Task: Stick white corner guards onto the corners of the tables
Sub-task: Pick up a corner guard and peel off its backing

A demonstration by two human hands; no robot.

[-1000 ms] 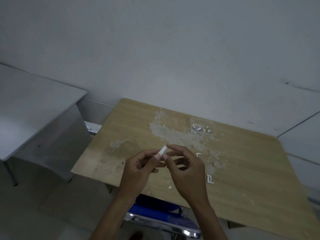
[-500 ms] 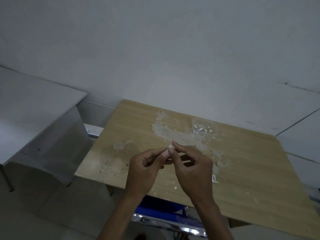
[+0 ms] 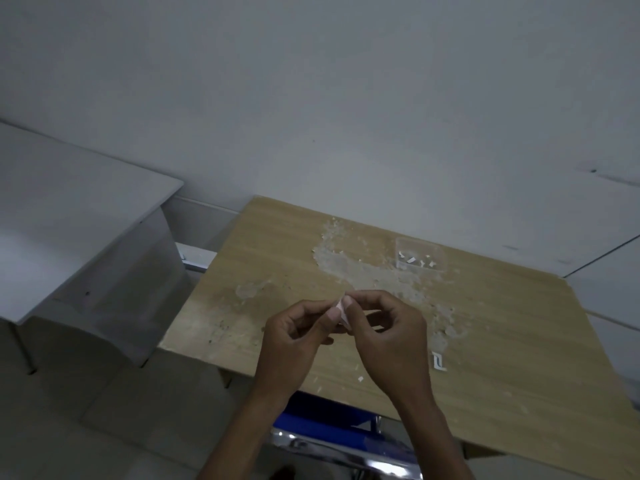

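A small white corner guard (image 3: 343,310) is pinched between the fingertips of the left hand (image 3: 294,344) and right hand (image 3: 389,337) — both curled round it — and held up over the wooden table (image 3: 519,358), near its front edge.

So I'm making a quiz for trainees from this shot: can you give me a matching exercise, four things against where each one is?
Things:
1. white corner guard
2. clear plastic box
3. blue chair
4. grey table

Places:
A. far side of the wooden table
B. pinched between both hands
C. left of the wooden table
D. under the wooden table's near edge

Pairs: 1-B, 2-A, 3-D, 4-C
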